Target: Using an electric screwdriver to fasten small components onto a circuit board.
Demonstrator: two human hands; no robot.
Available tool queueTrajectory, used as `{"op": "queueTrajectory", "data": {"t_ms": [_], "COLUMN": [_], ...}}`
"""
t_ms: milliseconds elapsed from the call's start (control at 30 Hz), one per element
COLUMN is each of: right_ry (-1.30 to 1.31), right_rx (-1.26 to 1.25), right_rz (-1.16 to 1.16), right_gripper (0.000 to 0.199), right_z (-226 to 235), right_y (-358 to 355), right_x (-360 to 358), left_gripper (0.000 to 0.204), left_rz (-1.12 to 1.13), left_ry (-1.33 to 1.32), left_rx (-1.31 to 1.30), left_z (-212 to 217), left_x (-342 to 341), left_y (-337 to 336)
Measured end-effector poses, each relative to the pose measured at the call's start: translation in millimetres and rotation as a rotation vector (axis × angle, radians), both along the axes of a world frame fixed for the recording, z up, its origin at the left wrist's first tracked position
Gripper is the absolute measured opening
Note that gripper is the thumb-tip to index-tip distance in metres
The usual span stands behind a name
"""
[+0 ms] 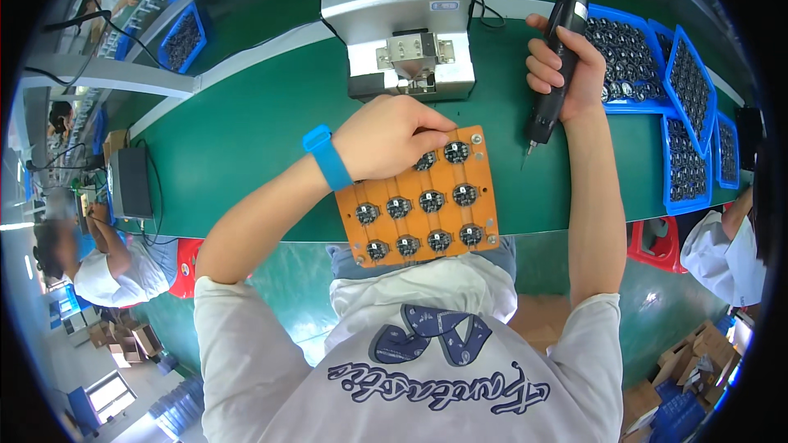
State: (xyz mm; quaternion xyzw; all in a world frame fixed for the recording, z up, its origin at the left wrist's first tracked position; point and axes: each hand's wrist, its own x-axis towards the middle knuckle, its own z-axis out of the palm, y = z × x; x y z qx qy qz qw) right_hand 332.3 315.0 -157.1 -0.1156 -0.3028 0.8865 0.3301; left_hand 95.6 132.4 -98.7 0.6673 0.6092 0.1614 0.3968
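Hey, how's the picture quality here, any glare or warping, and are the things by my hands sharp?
In the head view, the fisheye bows the table edge and leaves dark corners; in the same head view, pale glare spots the floor; also in the head view, the orange tray and black screwdriver look fairly crisp.

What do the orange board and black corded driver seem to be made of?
Orange board: probably plastic or resin laminate, matte, from its even colour and crisp edges. Black corded driver: likely plastic, possibly coated metal, from its faint sheen; silvery tip looks metal.
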Motion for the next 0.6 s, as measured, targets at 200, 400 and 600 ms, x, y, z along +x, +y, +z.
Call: {"op": "queueTrajectory", "data": {"t_ms": [200, 400, 600], "right_ry": [-0.016, -0.035, -0.052], "right_rx": [0.01, 0.02, 0.023], "right_rz": [-0.014, -0.024, -0.046], "right_gripper": [0.044, 0.044, 0.044], "right_z": [1.7, 2.1, 3.9], "right_y": [-0.7, -2.2, -3.2], "right_x": [-0.6, -1.0, -2.9], "left_gripper": [0.026, 0.026, 0.027], "left_rz": [0.057, 0.105, 0.069], "left_ry": [-0.009, -0.025, -0.012], "left_rx": [-0.029, -0.002, -0.019], "left_z": [-3.2, -6.7, -4.6], "left_x": [2.1, 3.0, 2.1], "left_y": [0.2, -2.9, -2.2]}}
